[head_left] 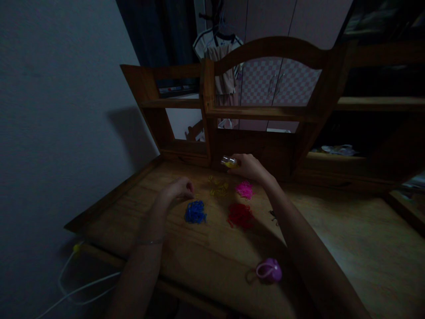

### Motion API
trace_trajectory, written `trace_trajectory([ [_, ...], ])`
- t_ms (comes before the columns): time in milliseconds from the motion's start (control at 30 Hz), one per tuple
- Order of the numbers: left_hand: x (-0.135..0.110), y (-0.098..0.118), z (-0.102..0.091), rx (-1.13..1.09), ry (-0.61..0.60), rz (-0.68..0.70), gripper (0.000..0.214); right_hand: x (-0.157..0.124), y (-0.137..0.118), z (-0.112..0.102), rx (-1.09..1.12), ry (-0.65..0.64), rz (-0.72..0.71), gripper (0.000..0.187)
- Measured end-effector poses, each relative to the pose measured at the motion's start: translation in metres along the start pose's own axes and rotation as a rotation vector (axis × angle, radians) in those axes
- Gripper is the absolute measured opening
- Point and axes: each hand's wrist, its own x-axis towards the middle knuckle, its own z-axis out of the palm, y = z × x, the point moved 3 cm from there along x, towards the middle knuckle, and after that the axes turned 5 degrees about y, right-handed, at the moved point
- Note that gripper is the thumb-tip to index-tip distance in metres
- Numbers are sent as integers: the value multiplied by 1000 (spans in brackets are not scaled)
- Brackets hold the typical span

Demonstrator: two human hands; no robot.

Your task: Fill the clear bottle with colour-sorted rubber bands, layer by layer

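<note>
My right hand [247, 167] is closed around a small clear bottle [229, 161], tipped on its side over the table, with something yellow inside. Below it lies a loose scatter of yellow rubber bands [218, 186]. To the left, my left hand [181, 189] has its fingers pinched together just above a pile of blue rubber bands [195, 212]; whatever is in the pinch is too small to make out. A pink pile [245, 189] and a red pile of bands [240, 215] sit to the right, apart from each other.
A purple object with a loop handle [269, 270] lies near the front of the wooden table [199, 261]. Small dark pieces [274, 215] are beside my right forearm. A wooden shelf unit [262, 113] rises along the back edge. White cables [76, 292] hang at the lower left.
</note>
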Motion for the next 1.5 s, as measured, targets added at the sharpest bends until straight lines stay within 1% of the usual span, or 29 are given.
trace_trajectory([
  [100, 7, 7, 8, 84, -59, 90, 7, 0, 0, 0, 5, -5, 7, 45],
  [200, 13, 22, 18, 141, -88, 198, 9, 1, -1, -1, 6, -1, 6, 45],
  [367, 13, 53, 40, 123, -41, 412, 16, 0, -4, 1, 15, -2, -18, 43],
  [433, 11, 60, 44, 133, -20, 476, 20, -1, -5, 2, 18, -4, -24, 41],
  [500, 8, 63, 43, 142, 5, 518, 26, -1, -5, 2, 18, -4, -26, 41],
  [600, 5, 61, 41, 179, 39, 520, 35, -1, -5, 3, 8, -6, -26, 42],
  [667, 4, 61, 43, 220, 19, 519, 36, -1, -4, 3, 1, -8, -26, 41],
  [800, 3, 63, 51, 258, -29, 541, 29, -1, -6, 3, 1, -19, -24, 42],
  [900, 5, 63, 54, 256, -16, 555, 24, -1, -8, 3, 0, -43, -5, 41],
  [1033, 9, 62, 57, 256, -28, 558, 18, -2, -9, 6, -10, -59, 16, 40],
  [1167, 12, 66, 59, 271, -10, 593, 16, -1, -8, 10, -26, -68, 9, 40],
  [1267, 14, 69, 62, 261, -14, 591, 16, -1, -7, 10, -45, -87, 8, 42],
  [1400, 16, 68, 65, 254, 45, 564, 16, -1, -4, 9, -67, -107, 16, 45],
  [1467, 16, 67, 61, 176, 86, 528, 14, 0, -2, 9, -82, -114, 25, 46],
  [1500, 16, 67, 57, 96, 101, 496, 14, 0, -2, 10, -89, -119, 27, 46],
])
